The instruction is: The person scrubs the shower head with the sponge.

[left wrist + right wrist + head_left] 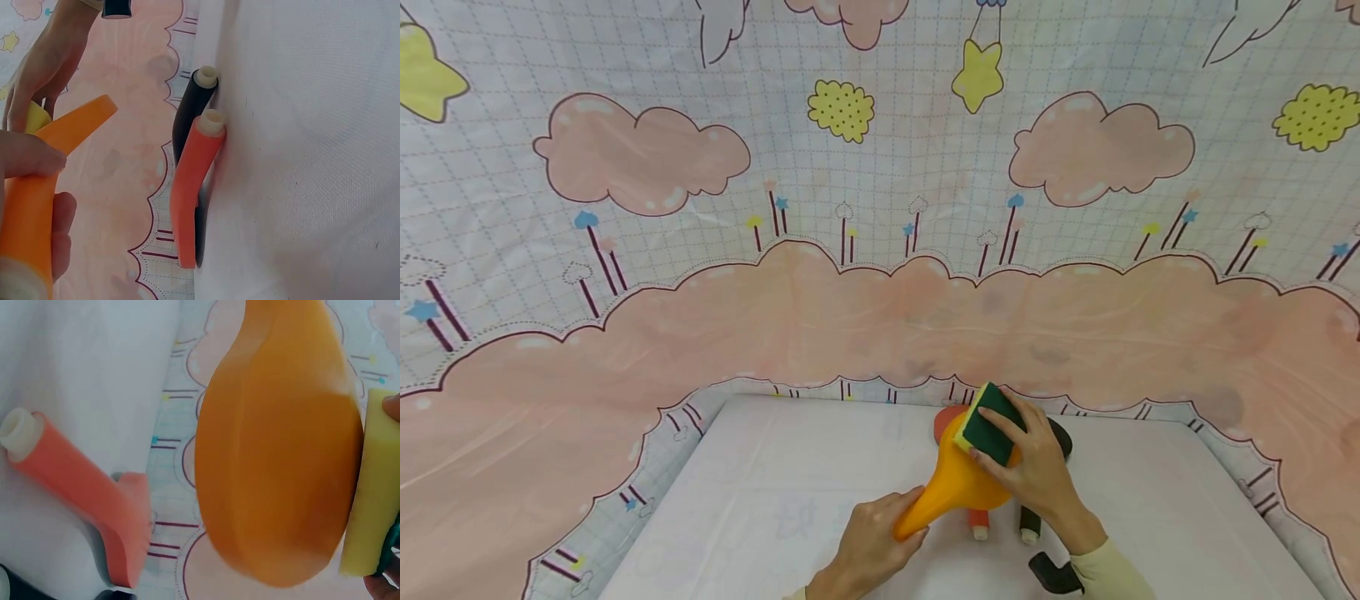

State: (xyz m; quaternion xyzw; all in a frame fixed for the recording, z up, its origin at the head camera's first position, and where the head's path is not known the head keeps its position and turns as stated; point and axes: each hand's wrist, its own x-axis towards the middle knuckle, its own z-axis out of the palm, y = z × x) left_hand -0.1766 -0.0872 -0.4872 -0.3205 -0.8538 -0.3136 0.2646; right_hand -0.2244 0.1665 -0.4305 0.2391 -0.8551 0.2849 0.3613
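My left hand [876, 542] grips the handle of an orange paddle-shaped tool [958, 483] with a wide rounded head, held up above the white surface. In the left wrist view the pale handle end [22, 281] shows below the thumb. A yellow sponge with a dark green scouring side [992, 425] is pinched between the thumb and fingers of my right hand [1041, 467]. Its yellow side [375, 487] lies against the tool's head, as seen in the right wrist view. The tool's exact kind cannot be told.
A coral-red tool of similar shape [194, 181] and a black one [190, 106] lie on the white table [760, 467], pale handle ends toward me. A black device [1054, 575] sits at my right wrist. Cloth patterned with clouds [880, 325] surrounds the table.
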